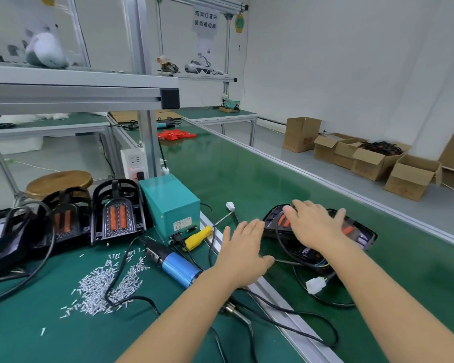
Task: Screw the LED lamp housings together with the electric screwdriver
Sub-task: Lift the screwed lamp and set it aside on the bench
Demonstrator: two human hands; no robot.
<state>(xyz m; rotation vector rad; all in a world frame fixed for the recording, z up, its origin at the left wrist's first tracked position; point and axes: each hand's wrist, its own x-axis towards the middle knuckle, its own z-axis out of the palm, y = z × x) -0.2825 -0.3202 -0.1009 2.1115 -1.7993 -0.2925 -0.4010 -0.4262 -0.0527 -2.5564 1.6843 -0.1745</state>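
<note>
Our 2 hands are released: right hand (315, 224) rests flat on the black plastic lamp housing (362, 238); left hand (243, 254) hovers nearer the blue electric screwdriver (174, 264).

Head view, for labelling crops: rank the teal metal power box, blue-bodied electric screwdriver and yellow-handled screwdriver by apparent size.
1. Teal metal power box
2. Blue-bodied electric screwdriver, partly hidden behind the left forearm
3. Yellow-handled screwdriver

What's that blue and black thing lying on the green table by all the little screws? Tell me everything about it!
That is the electric screwdriver. It has a shiny blue metal-looking body and a black ribbed part nearer the teal box. It lies on its side on the green mat, slanted, beside the screw pile. A black cable leads off its black end. The left forearm hides its near end. No hand holds it.
</note>
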